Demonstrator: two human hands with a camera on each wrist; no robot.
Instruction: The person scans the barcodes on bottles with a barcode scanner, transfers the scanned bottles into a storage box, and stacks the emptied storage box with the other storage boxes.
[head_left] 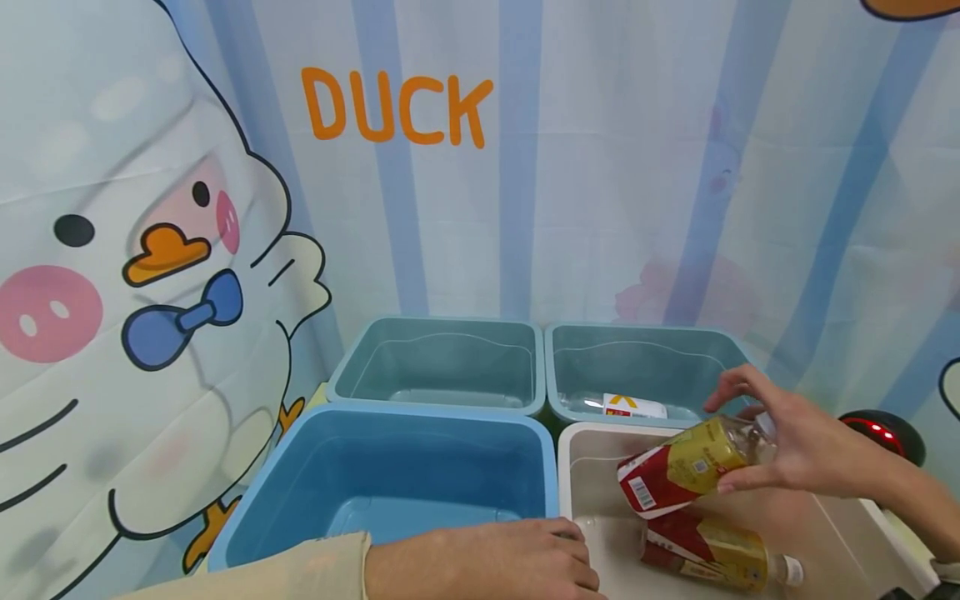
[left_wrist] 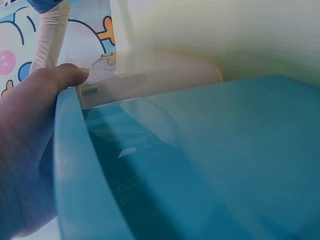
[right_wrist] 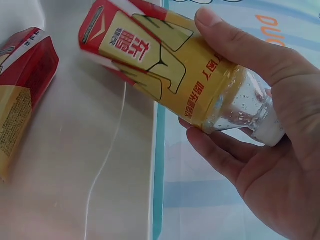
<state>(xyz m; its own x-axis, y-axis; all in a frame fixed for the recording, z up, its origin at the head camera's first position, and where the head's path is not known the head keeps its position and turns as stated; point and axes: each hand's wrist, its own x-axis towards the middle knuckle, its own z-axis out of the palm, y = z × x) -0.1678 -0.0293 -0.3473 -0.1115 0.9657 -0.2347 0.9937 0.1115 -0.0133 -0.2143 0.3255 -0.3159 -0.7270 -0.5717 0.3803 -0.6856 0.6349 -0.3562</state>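
Note:
My right hand (head_left: 810,450) grips a clear plastic drink bottle (head_left: 686,467) with a red and yellow label. In the right wrist view, thumb and fingers wrap the bottle (right_wrist: 155,65) around its shoulder, its white cap toward the palm. The bottle is tilted, base to the left, over the beige bin (head_left: 581,450). A second, similar bottle (head_left: 705,550) lies on its side inside that bin. My left hand (head_left: 495,562) holds the blue bin (head_left: 450,410) by its right rim, fingers bent over the edge; in the left wrist view its thumb hooks over the rim (left_wrist: 75,130).
Behind stand two teal bins, a left one (head_left: 450,325) and a right one (head_left: 645,333); the right holds a bottle with a white label (head_left: 633,407). A black device with red lights (head_left: 885,433) sits at the right. A duck-print curtain (head_left: 570,167) hangs behind.

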